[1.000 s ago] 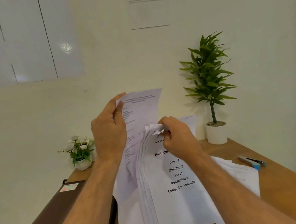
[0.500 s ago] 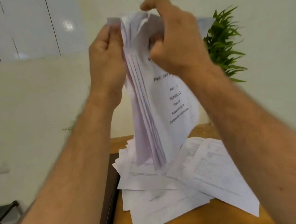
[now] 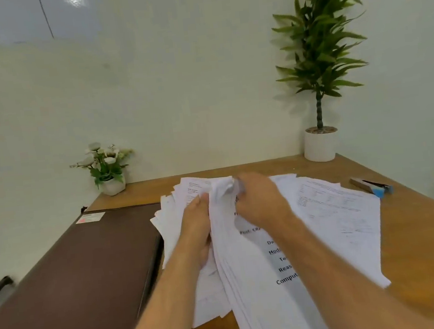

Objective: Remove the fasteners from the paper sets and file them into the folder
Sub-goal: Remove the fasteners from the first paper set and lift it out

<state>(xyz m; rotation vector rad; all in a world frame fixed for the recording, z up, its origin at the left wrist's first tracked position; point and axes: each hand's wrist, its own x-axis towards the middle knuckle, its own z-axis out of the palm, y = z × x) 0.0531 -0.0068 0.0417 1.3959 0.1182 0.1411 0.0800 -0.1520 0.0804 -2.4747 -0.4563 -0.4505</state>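
Observation:
A thick set of printed white pages (image 3: 258, 274) lies low over the wooden table, its cover sheet showing bold black text. My left hand (image 3: 196, 224) grips the set's left side near the top. My right hand (image 3: 257, 200) pinches the crumpled top corner (image 3: 222, 187) of the set, where its fingers hide any fastener. Loose white sheets (image 3: 336, 206) are spread under and to the right of the set. A closed dark brown folder (image 3: 83, 272) lies flat at the left, touching the paper pile.
A blue and tan stapler (image 3: 372, 188) lies at the right, beyond the sheets. A small white flower pot (image 3: 107, 169) stands at the back left and a tall green plant in a white pot (image 3: 320, 143) at the back right. The table (image 3: 425, 250) ends at the wall.
Both hands have come down with the paper set from up in front of the wall to just above the pile on the table. The grip on the top corner stays.

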